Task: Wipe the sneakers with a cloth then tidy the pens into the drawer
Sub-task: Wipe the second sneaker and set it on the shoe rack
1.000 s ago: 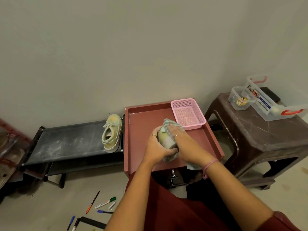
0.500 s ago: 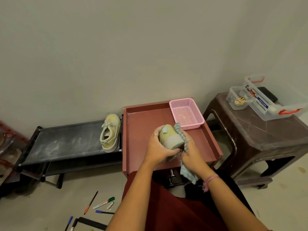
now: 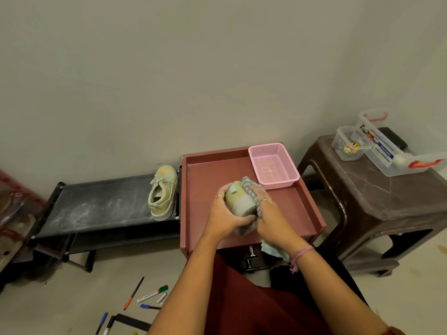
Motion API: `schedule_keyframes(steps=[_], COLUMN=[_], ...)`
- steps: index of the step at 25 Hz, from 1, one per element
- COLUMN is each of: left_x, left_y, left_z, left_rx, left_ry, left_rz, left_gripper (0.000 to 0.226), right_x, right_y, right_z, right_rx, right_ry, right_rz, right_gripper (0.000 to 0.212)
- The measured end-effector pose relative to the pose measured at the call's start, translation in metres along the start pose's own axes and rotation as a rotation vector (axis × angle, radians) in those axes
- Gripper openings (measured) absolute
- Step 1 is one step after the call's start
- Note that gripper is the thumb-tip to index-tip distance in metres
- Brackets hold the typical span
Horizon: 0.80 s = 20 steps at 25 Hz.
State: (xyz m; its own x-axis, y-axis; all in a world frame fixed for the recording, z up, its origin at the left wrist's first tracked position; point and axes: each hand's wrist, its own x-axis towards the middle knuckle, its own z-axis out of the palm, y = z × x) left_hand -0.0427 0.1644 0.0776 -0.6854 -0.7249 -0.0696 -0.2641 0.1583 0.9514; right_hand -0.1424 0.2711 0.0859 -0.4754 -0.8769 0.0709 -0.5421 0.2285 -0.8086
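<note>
Over the red tabletop [image 3: 217, 170], the left hand [image 3: 223, 215] grips a sneaker [image 3: 238, 200] while the right hand [image 3: 271, 215] presses a cloth [image 3: 249, 187] against it; hard rubbing could twist it free and drop it.

Head camera looks forward and down, close above the red tray [image 3: 208, 170].
</note>
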Motion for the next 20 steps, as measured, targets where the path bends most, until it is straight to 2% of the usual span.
schedule_keyframes(steps=[1,3,4,6,8,10,11,12,16,20], left_x=[0.0,0.0,-0.001,-0.003,-0.01,-0.014,-0.014,-0.014,-0.014,-0.019], left_y=[0.0,-0.001,-0.002,-0.006,-0.01,-0.017,-0.02,-0.022,-0.024,-0.028], left_z=[-0.003,-0.007,-0.009,-0.013,-0.02,-0.024,-0.027,-0.031,-0.042,-0.05], left_rx=[-0.017,-0.055,-0.068,-0.049,0.026,0.102,0.134,0.16,0.202,0.261], left_ry=[-0.011,-0.027,-0.03,-0.027,-0.04,-0.064,-0.075,-0.085,-0.112,-0.125], left_rz=[-0.002,-0.005,-0.005,-0.005,0.007,0.014,0.015,0.019,0.023,0.036], left_gripper=[0.086,0.081,0.08,0.085,0.093,0.096,0.096,0.096,0.095,0.102], right_x=[-0.005,-0.013,-0.009,0.01,0.027,0.02,0.012,0.004,-0.011,0.011], right_y=[-0.004,-0.015,-0.017,-0.018,-0.01,-0.006,-0.009,-0.013,-0.024,0.005], right_z=[0.006,0.016,0.015,0.003,-0.017,-0.025,-0.021,-0.012,0.025,0.01], right_rx=[-0.169,-0.568,-0.658,-0.508,-0.097,0.19,0.263,0.247,-0.129,0.027], right_ry=[0.005,0.035,-0.003,-0.194,-0.417,-0.424,-0.386,-0.353,-0.273,-0.38], right_rz=[-0.055,-0.292,-0.34,-0.237,0.0,0.206,0.245,0.22,-0.054,0.021], right_gripper=[0.083,0.082,0.084,0.091,0.096,0.095,0.094,0.093,0.091,0.097])
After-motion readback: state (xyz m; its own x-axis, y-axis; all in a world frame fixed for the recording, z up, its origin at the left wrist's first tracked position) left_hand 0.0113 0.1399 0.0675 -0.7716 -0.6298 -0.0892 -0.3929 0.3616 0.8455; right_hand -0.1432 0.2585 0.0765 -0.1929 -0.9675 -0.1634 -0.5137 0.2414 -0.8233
